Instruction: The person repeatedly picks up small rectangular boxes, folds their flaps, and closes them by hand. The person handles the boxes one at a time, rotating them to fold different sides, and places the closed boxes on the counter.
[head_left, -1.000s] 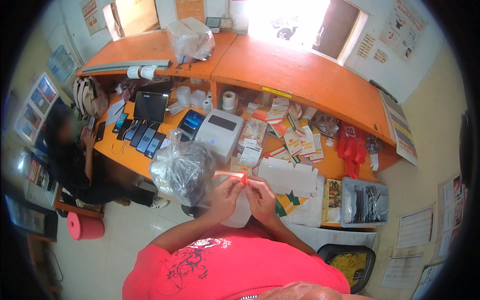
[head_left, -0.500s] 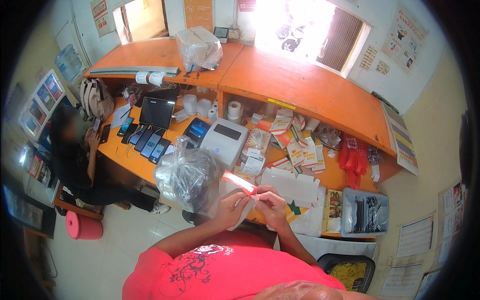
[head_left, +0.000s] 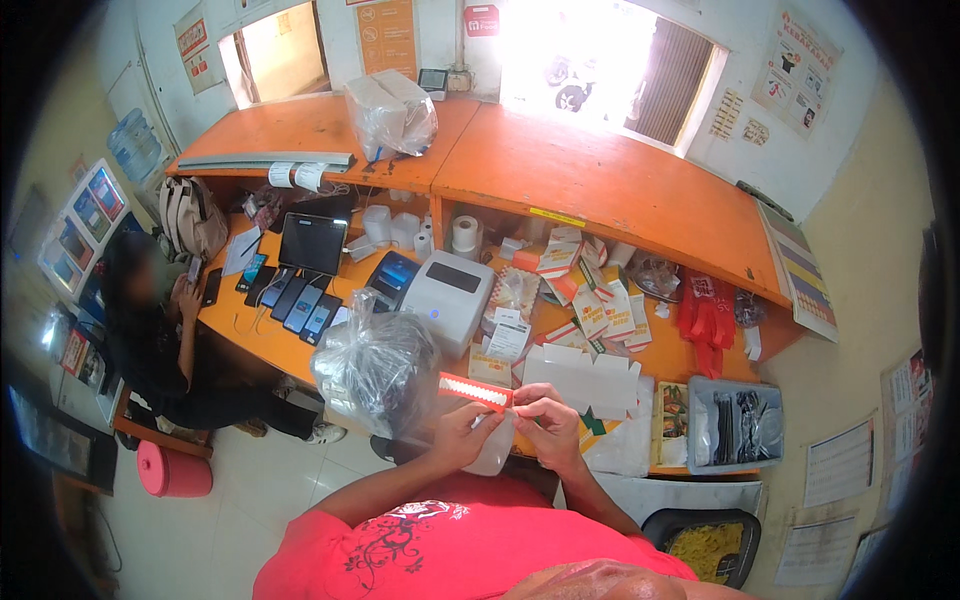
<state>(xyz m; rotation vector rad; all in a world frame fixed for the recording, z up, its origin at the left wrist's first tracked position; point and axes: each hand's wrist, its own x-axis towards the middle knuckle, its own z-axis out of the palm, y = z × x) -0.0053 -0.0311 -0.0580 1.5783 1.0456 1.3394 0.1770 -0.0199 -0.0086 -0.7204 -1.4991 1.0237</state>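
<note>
Both my hands are together in front of my chest. My left hand [head_left: 462, 436] is closed, with thumb and fingers pinched just under a narrow red strip with a white toothed middle [head_left: 474, 391]. At the strip's right end, my right hand [head_left: 548, 428] is closed in a pinch. A translucent whitish sheet or bag [head_left: 492, 452] hangs below the strip between my hands; its exact kind cannot be made out. Left of my left hand sits a knotted clear plastic bag [head_left: 372, 375] with dark contents. A white unfolded carton [head_left: 578, 380] lies beyond my right hand.
The orange desk holds a grey-white printer [head_left: 447, 300], several phones [head_left: 300, 307], a tablet [head_left: 312, 243], printed food boxes [head_left: 598, 310] and a grey bin of black cutlery [head_left: 697, 455]. A raised orange counter [head_left: 590, 180] runs behind. Another person [head_left: 150, 335] sits at left, holding a phone.
The red strip has turned from a steeper slant to nearly level, its white toothed middle now showing more clearly. My hands have shifted slightly and more of the translucent sheet hangs between them.
</note>
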